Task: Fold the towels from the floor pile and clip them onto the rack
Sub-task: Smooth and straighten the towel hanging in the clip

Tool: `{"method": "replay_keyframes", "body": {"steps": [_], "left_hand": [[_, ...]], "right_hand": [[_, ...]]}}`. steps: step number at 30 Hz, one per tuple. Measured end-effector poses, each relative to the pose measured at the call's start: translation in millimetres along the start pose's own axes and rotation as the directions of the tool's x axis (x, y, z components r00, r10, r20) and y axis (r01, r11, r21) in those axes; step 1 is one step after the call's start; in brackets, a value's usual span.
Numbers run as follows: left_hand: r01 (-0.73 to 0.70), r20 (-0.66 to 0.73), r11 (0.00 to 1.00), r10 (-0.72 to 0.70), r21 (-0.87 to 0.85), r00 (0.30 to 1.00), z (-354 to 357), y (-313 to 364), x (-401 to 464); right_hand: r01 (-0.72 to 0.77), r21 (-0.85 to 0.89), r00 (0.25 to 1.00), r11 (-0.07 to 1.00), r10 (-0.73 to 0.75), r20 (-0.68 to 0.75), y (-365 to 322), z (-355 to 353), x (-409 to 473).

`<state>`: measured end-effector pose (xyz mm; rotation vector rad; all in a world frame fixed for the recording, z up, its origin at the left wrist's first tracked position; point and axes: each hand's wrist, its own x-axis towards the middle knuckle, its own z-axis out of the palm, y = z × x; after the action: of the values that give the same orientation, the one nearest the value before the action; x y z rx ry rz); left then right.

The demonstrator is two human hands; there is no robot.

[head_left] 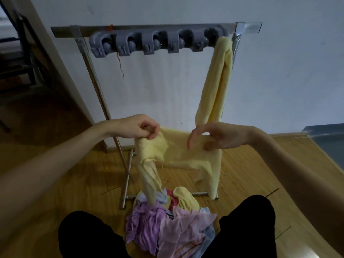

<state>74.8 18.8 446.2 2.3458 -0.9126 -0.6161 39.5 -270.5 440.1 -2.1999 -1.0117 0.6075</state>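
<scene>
- While we hold the yellow towel up in front of the rack, it hangs spread between our two hands, above the floor pile.
- Our left hand pinches the towel's upper left corner: the fingers are curled together and clamped on the cloth, and a twisted tail of towel drops from this corner onto the pile.
- Our right hand grips the towel's upper right edge; the thumb and fingers are bent around the cloth with a gap showing between thumb and forefinger.
- A second yellow towel hangs folded lengthwise from the rightmost clip of the rack, its lower end just behind our right hand.
- The grey clip strip carries a row of clips along the rack's top bar; the other clips hold no towel, and a red thread dangles near the second clip.
- The pile lies between our knees on the wooden floor and holds purple, pink, blue and yellow cloths.
- The rack stands against a white wall.
</scene>
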Motion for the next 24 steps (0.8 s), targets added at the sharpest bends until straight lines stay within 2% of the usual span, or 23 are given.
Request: {"method": "replay_keyframes", "body": {"steps": [3, 8, 10, 12, 15, 18, 21, 24], "left_hand": [[-0.002, 0.02, 0.992, -0.001, 0.126, 1.0, -5, 7, 21], [0.023, -0.059, 0.915, 0.0, 0.403, 0.998, -7, 33, 45], [0.049, -0.127, 0.872, 0.015, 0.486, 0.992, -7, 43, 52], [0.11, -0.263, 0.857, 0.031, 0.503, 0.964, -5, 49, 57], [0.16, -0.489, 0.852, 0.124, 0.498, 0.863, 0, 59, 67], [0.189, -0.659, 0.823, 0.267, 0.535, 0.703, -4, 73, 80], [0.28, -0.731, 0.734, 0.407, 0.619, 0.548, -19, 81, 96], [0.331, -0.761, 0.709, 0.452, 0.623, 0.465, -37, 92, 112]], "right_hand": [[-0.135, -0.085, 0.991, 0.987, 0.136, -0.004, 11, -8, -2], [-0.327, -0.241, 0.942, 0.913, 0.297, -0.156, 25, -24, -12], [-0.388, -0.282, 0.911, 0.878, 0.318, -0.263, 25, -33, -17], [-0.421, -0.313, 0.872, 0.851, 0.285, -0.399, 25, -44, -21], [-0.459, -0.348, 0.786, 0.817, 0.191, -0.588, 26, -62, -28], [-0.464, -0.368, 0.702, 0.806, 0.082, -0.707, 22, -84, -33], [-0.479, -0.361, 0.601, 0.8, -0.001, -0.799, 17, -107, -38], [-0.501, -0.327, 0.491, 0.802, -0.048, -0.87, 14, -128, -43]]}}
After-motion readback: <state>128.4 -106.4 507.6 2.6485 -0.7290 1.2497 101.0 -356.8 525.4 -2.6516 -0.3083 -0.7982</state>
